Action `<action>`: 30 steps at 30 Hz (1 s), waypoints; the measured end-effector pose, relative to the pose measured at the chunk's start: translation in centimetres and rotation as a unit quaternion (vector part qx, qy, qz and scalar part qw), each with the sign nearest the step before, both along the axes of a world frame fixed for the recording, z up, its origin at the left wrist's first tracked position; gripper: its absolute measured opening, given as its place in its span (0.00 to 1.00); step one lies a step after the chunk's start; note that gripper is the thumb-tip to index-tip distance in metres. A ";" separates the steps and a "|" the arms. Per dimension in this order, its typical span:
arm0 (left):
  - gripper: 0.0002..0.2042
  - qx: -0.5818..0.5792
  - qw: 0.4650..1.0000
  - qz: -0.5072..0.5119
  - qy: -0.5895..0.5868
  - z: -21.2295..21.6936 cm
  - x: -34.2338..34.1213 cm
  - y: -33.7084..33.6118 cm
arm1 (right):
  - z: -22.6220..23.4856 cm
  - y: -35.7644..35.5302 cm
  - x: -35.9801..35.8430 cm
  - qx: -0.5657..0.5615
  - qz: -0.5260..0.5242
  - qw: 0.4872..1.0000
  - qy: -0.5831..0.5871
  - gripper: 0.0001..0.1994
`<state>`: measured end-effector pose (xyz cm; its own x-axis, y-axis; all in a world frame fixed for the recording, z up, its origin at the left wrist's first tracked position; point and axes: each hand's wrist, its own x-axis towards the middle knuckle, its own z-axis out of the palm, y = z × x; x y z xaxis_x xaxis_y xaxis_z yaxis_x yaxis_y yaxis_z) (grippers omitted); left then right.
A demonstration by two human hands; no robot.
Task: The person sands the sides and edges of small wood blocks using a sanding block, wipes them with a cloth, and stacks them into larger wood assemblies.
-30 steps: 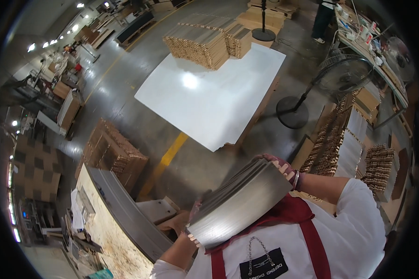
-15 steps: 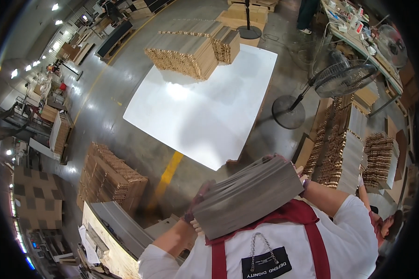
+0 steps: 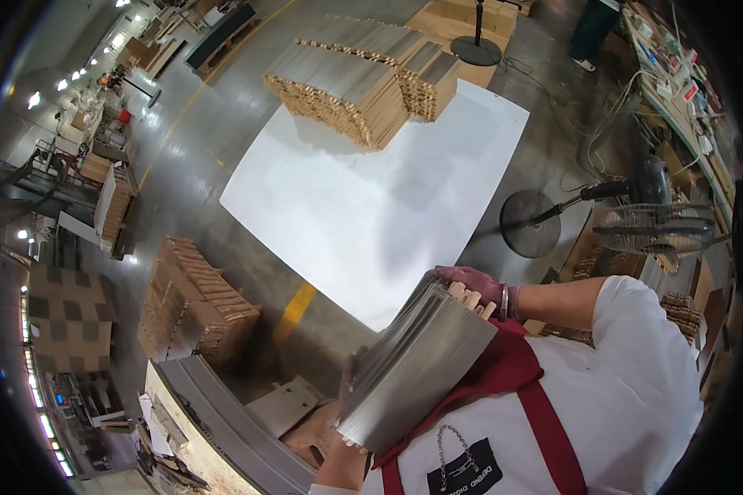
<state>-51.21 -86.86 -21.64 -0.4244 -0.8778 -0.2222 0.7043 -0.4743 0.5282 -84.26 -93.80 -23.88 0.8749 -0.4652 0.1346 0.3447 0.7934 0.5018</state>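
Grey boards [image 3: 425, 371] near a black shirt patch [image 3: 451, 478] with white lettering [image 3: 489, 477]

A black pedestal fan [image 3: 654, 229] stands near a cluttered workbench [image 3: 695, 140], while a yellow stripe [image 3: 295, 309] marks the grey floor [image 3: 186, 202].

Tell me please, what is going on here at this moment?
A person in a white shirt and red apron holds a bundle of thin grey boards in front of the body, the right hand at one end and the left hand, partly hidden, at the other. Ahead, a large stack of similar boards rests on the far part of a white sheet. A pedestal fan stands to its right.
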 end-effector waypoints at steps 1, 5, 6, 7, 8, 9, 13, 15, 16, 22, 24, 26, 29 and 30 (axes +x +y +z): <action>0.21 0.002 1.000 -0.005 0.003 0.5 -0.7 -0.6 | -0.2 -0.4 0.2 0.033 0.011 0.996 -0.087 0.18; 0.21 0.024 0.999 -0.042 -0.001 2.8 -2.2 -3.4 | -1.8 -2.7 1.1 0.091 0.042 0.974 -0.202 0.19; 0.22 0.006 0.998 -0.056 0.040 1.9 -2.0 -4.1 | -2.1 -2.9 1.7 0.105 0.037 0.966 -0.234 0.20; 0.22 0.058 0.997 -0.052 0.022 2.4 -2.5 -5.2 | -2.3 -3.2 1.5 0.101 0.036 0.964 -0.243 0.20; 0.22 0.111 0.993 -0.042 0.006 2.9 -3.0 -6.1 | -2.8 -3.8 1.2 0.099 0.043 0.967 -0.232 0.21; 0.22 0.235 0.969 -0.012 -0.075 5.8 -4.2 -7.2 | -3.3 -4.3 0.8 0.097 0.047 0.970 -0.220 0.21; 0.21 0.273 0.945 0.029 -0.176 5.2 -5.0 -9.0 | -6.5 -5.7 0.9 0.132 0.025 0.957 -0.256 0.23; 0.20 0.122 0.991 -0.030 -0.041 3.0 -5.4 -10.5 | -7.9 -7.4 0.9 0.107 0.023 0.949 -0.295 0.23; 0.20 0.087 0.995 -0.040 -0.009 1.7 -5.6 -11.2 | -8.6 -8.1 0.9 0.092 0.018 0.945 -0.314 0.23; 0.20 0.340 0.939 -0.014 -0.056 -4.2 -8.2 -16.4 | -10.9 -13.8 -4.3 0.123 0.008 0.963 -0.239 0.20; 0.22 0.319 0.948 -0.006 -0.007 -5.2 -11.2 -18.8 | -12.1 -16.1 -7.5 0.114 0.006 0.984 -0.134 0.18; 0.22 0.322 0.947 -0.013 -0.018 -7.2 -14.2 -21.9 | -14.7 -19.8 -11.8 0.051 -0.006 0.998 0.038 0.17; 0.24 0.354 0.927 -0.067 0.102 -10.1 -20.2 -27.6 | -19.6 -23.2 -15.0 0.027 -0.092 0.848 0.522 0.16; 0.24 0.356 0.924 -0.079 0.114 -11.5 -22.0 -29.2 | -21.1 -24.0 -17.4 0.021 -0.090 0.837 0.540 0.17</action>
<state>-73.22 -116.09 -33.16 -0.6420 -0.4655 -0.6092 0.6505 -0.7513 -0.1114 -101.62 -117.77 -45.02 0.3912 -0.5869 -0.7089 0.7273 0.6691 -0.1525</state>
